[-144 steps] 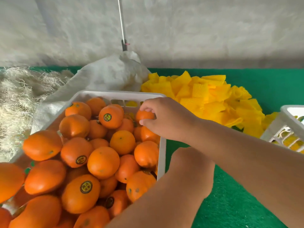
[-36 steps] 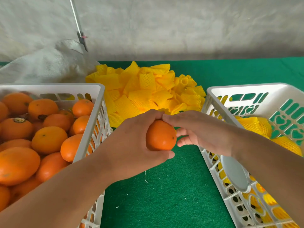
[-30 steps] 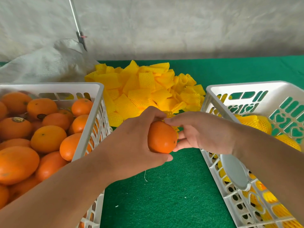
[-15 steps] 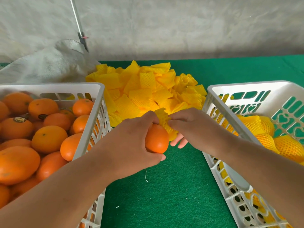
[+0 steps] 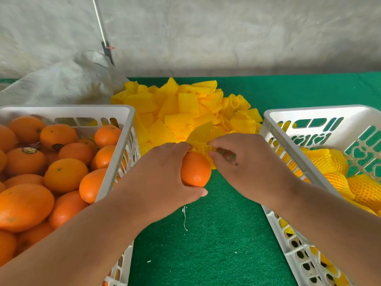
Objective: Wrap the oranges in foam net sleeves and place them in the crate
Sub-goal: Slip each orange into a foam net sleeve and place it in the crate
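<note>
Left hand (image 5: 162, 172) cups the orange (image 5: 195, 170) steady; right hand (image 5: 247, 162) pinches the foam sleeve (image 5: 203, 148) above it, stretching its mouth.

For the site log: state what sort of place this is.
Probably a small fruit-packing station: a white crate heaped with bare oranges, a pile of yellow foam net sleeves on green matting, and a second crate holding sleeved fruit.

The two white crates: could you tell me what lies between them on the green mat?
In the head view, between the left crate and right crate: both hands working an orange into a sleeve, and the sleeve pile behind.
</note>
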